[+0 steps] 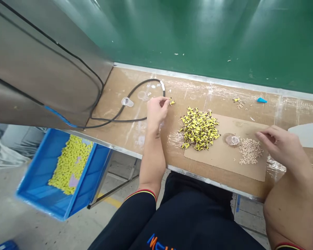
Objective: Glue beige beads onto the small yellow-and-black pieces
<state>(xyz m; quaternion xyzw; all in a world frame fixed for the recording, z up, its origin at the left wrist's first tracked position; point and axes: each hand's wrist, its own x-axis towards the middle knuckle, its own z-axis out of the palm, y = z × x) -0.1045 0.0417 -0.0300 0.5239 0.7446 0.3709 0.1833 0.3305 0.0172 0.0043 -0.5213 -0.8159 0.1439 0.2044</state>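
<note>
- The one camera is sitting on the person's head, high above the tan, plastic-covered wooden workbench [198, 90].
- It is looking forward and downward, past the person's black-clothed body [195, 208].
- It is viewing closely the left hand [158, 113] and the right hand [281, 142], while the flat green wall panel [211, 34] is filling the top.

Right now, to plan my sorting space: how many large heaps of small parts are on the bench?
2: a yellow-and-dark heap across the left edge of the cardboard sheet, and a pale beige heap on the sheet, near the right hand. Others may be hidden.
</note>
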